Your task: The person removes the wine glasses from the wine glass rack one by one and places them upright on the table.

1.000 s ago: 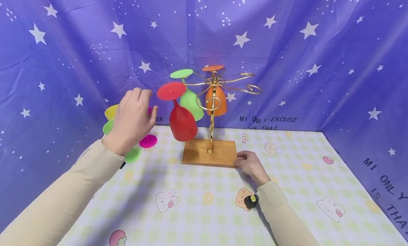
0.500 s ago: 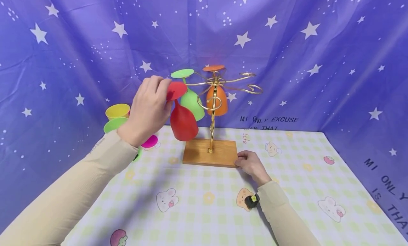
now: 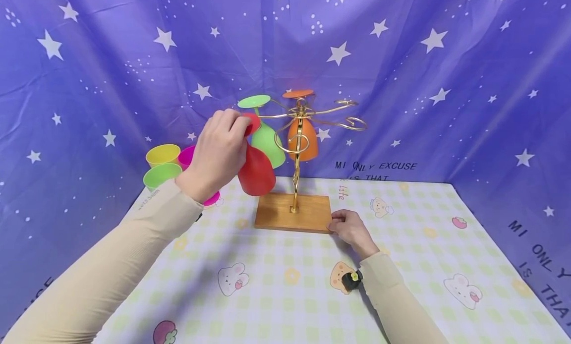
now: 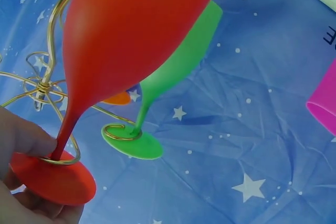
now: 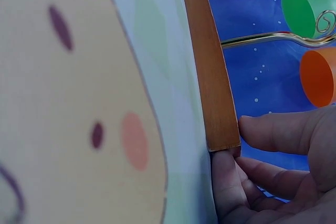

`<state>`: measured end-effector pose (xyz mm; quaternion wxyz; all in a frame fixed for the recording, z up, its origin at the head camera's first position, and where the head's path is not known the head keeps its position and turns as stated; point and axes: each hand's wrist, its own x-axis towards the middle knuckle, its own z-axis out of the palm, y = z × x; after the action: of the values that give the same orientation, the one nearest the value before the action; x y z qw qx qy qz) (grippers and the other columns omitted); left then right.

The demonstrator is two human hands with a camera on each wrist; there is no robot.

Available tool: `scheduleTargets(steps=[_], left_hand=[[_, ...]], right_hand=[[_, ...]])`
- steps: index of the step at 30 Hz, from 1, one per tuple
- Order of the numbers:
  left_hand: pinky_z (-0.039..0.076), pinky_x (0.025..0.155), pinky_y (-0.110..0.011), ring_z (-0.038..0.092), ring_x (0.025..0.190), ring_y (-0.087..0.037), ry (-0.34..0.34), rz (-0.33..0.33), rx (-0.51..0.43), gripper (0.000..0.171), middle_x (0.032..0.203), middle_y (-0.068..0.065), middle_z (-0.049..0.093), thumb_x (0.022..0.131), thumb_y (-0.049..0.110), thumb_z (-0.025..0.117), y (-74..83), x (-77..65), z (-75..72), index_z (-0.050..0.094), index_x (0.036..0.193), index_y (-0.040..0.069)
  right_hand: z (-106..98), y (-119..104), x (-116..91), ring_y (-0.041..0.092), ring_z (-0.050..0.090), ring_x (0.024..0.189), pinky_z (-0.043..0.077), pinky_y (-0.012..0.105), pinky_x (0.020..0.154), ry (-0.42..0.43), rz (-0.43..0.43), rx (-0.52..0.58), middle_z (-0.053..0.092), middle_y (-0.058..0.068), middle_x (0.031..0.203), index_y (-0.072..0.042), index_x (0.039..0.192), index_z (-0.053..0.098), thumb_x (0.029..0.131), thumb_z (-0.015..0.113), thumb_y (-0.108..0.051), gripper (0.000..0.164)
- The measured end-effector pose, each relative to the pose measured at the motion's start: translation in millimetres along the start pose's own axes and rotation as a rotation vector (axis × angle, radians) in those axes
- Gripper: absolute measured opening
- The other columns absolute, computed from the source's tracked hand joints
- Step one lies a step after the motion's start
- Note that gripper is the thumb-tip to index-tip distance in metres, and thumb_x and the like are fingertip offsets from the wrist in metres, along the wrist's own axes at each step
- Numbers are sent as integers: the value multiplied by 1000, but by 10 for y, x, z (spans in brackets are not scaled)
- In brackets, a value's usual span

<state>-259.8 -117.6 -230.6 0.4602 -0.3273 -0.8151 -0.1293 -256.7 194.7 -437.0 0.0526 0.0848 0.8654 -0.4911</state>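
Note:
A red plastic goblet (image 3: 257, 174) hangs upside down by its foot from a wire loop of a gold glass rack (image 3: 296, 170). My left hand (image 3: 216, 155) grips its foot and stem; in the left wrist view, the thumb lies at the stem and fingers are under the foot (image 4: 63, 184). Behind it hang a green goblet (image 3: 269, 145) and an orange goblet (image 3: 305, 144), both upside down. At the rack's wooden base (image 3: 292, 220), my right hand (image 3: 352, 232) holds the right front corner, thumb on top in the right wrist view.
Left of the rack stand upright yellow (image 3: 162, 154), green (image 3: 161, 173) and magenta (image 3: 185, 156) goblets, partly hidden by the left hand and arm. Bare wire loops (image 3: 356, 123) stick out at the rack's right. A starry blue curtain (image 3: 392, 76) hangs behind the checked tablecloth (image 3: 401, 294).
My left hand has moved right from beside the red goblet to its foot and taken hold of it. The goblet has barely shifted. My right hand stays at the base.

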Motion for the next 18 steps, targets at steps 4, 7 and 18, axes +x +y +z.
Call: scheduleTargets(steps=[4,7,18], left_hand=[[44,73,-42,50,83,-33,-3,6,-7,22,92,-18,55,78,-9,58,-35,-34,-6,60,99,-5],[45,73,-42,51,83,-33,13,13,-11,22,92,-18,55,76,-10,60,-55,-55,-14,60,98,-5],[46,67,-41,53,77,-34,142,65,59,12,85,-16,56,83,-9,55,-91,-24,32,63,89,-4]], right_hand=[[-6,-2,-1,18,58,76,47,26,63,-3,-11,-4,61,13,96,6,117,57,83,63,-3,35],[-10,-3,-2,18,58,76,47,26,63,-2,-19,-9,61,13,96,6,116,57,83,63,-3,35],[-1,7,4,18,59,76,47,26,63,-1,-16,-10,61,13,97,6,118,57,84,63,-3,36]])
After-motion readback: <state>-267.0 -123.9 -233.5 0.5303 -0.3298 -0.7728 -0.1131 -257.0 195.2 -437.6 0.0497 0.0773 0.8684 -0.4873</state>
